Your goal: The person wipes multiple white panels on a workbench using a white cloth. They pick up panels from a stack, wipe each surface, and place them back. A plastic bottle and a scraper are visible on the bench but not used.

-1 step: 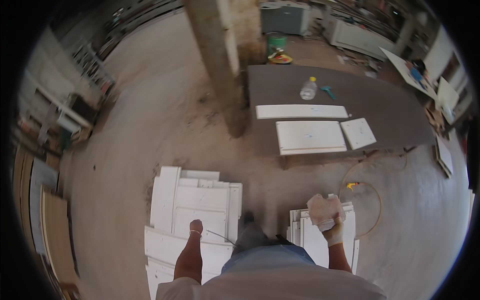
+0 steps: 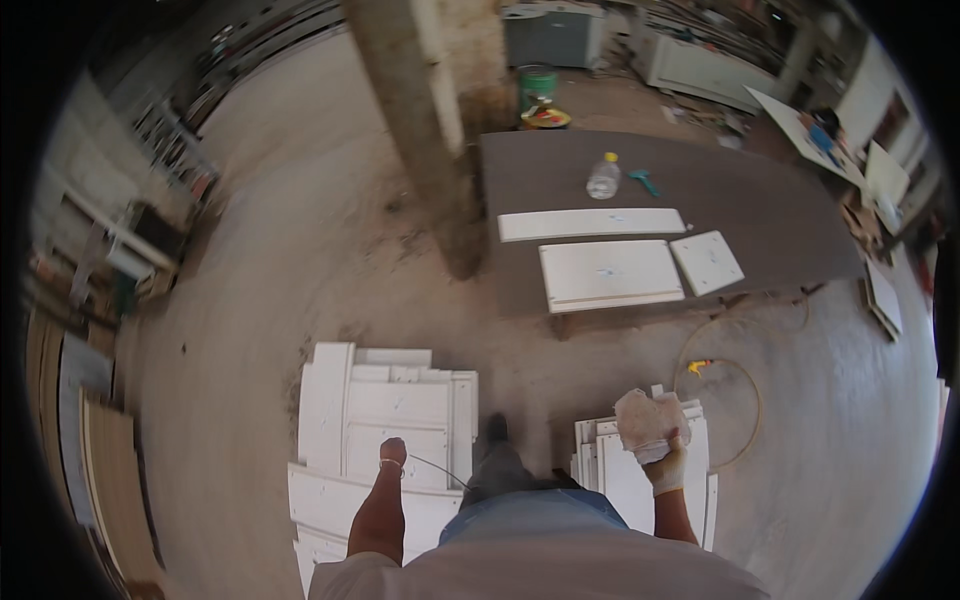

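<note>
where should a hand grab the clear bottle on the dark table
Probably around the body of the clear bottle, below its yellow cap, coming in from the left. It seems to stand upright, and its rounded body offers more to wrap than the small cap. The teal tool lies close on its right, so the left side looks freer.

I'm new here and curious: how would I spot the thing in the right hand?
Find the dark table, then the stack of white panels at lower right. Over that stack, the right hand holds a pinkish, cloth-like bundle. Its crumpled, uneven outline sets it apart from the flat, straight-edged panels.
</note>
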Demonstrator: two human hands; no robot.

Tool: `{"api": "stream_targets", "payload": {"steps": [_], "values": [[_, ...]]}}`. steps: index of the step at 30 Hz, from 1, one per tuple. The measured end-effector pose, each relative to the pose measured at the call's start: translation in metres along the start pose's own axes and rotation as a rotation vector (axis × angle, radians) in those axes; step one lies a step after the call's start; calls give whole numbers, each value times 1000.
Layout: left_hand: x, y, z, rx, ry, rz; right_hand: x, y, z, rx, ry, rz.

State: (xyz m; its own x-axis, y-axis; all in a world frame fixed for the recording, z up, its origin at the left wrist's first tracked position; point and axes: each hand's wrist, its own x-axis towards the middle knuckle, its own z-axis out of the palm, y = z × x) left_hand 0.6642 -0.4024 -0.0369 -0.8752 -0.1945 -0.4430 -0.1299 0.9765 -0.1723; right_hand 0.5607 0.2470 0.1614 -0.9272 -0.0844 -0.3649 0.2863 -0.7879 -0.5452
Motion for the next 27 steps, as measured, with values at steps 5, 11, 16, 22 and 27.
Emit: {"api": "stream_targets", "payload": {"steps": [5, 11, 16, 22, 27], "values": [[125, 94, -56, -77, -302, 341, 5, -12, -16, 280, 67, -235], [221, 140, -98, -293, 56, 444, 138, 12, -12, 253, 185, -239], [323, 132, -184, -563, 345, 29, 155, -16, 28, 252, 242, -296], [420, 209, -310, -941, 568, 86, 135, -70, -1, 499, 166, -519], [440, 335, -352, -770, 381, 154, 260, -94, -34, 561, 548, -307]]}}
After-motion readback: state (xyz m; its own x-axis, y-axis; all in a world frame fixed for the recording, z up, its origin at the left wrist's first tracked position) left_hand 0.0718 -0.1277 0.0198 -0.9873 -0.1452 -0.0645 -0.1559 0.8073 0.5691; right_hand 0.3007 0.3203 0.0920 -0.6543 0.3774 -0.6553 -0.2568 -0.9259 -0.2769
